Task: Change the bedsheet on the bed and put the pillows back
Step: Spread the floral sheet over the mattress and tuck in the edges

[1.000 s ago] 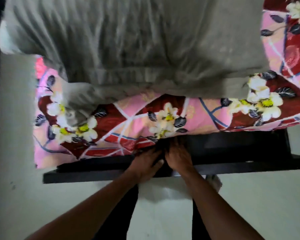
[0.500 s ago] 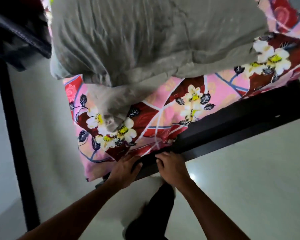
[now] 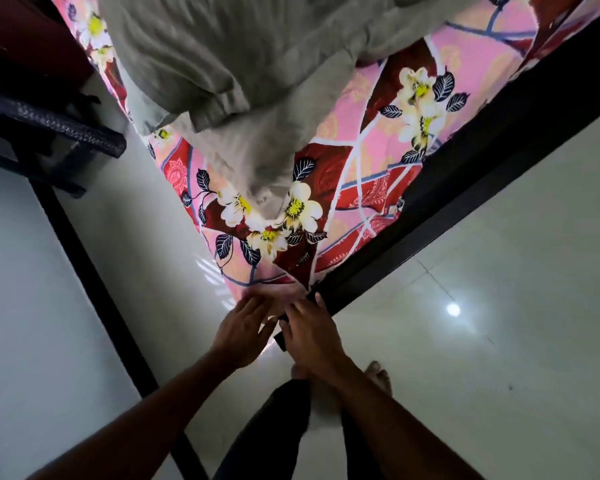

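Draping over the mattress corner above a black bed frame, pink-and-red floral fabric bedsheet, rumpled grey pillow atop it, left hand flat-fingered on its hem, right hand beside, grip unclear

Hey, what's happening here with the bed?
A person stands at a corner of the bed, both hands down where the floral bedsheet meets the black bed frame. The left hand lies with fingers straight on the sheet's corner. The right hand touches the frame's corner beside it, apparently tucking the sheet in. A grey pillow lies on top of the sheet.
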Motion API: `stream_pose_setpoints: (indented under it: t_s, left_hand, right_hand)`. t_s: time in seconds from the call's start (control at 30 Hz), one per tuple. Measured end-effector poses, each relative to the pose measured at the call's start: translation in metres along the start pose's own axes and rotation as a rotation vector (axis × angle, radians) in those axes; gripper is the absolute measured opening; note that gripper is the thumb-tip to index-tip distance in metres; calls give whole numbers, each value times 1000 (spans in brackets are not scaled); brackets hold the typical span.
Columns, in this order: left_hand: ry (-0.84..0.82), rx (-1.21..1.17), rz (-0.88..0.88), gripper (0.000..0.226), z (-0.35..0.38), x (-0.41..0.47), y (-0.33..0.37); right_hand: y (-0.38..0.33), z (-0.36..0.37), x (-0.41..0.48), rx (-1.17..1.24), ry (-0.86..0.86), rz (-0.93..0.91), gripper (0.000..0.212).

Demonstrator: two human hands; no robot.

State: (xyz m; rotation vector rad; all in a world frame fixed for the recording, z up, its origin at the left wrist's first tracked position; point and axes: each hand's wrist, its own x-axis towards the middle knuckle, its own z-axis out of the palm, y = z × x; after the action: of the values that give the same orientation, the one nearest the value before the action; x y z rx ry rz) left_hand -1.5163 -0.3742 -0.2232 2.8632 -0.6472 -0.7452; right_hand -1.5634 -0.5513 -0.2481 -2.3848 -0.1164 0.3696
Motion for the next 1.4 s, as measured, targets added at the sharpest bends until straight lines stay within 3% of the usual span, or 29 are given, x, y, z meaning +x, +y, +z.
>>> stream_pose_setpoints:
  t_s: [0.13,0.3,0.47,0.57,0.7,0.83,1.0,1.13,1.33,1.4]
  left_hand:
    - [-105,53,155,43,-1,31,-23]
    - [-272,-21,123,60,12,72,-42]
    - [-535,-104,213,85,-1,91,-44]
    - [-507,-66,279,70,-12,94,-53]
    - [-502,-115,422,69,-22,85,-70]
    - [-484,-7,585,74,-40,86,-95]
    - [-444,-22,755,73,-45,83,-123]
    - [-398,106,765,63,-50,80,-150]
    - [-220,261,811,55,-47,88,-168]
    - [-161,300,866,49,-41,94,-168]
  right_hand:
    - [-9,16,21,-147,-46,87,41]
    - [-8,20,35,-128,-120,176,50]
    - [-8,11,63,-193,-427,368,65]
    - [-9,11,90,-138,-504,488,68]
    - [-30,24,111,-148,-476,601,76]
    - [-41,34,124,-134,-437,632,65]
    - [-49,38,120,11,-223,685,57]
    - [-56,61,117,174,23,758,74]
    - [-104,94,96,297,662,831,53]
    - [-119,113,85,252,748,816,46]
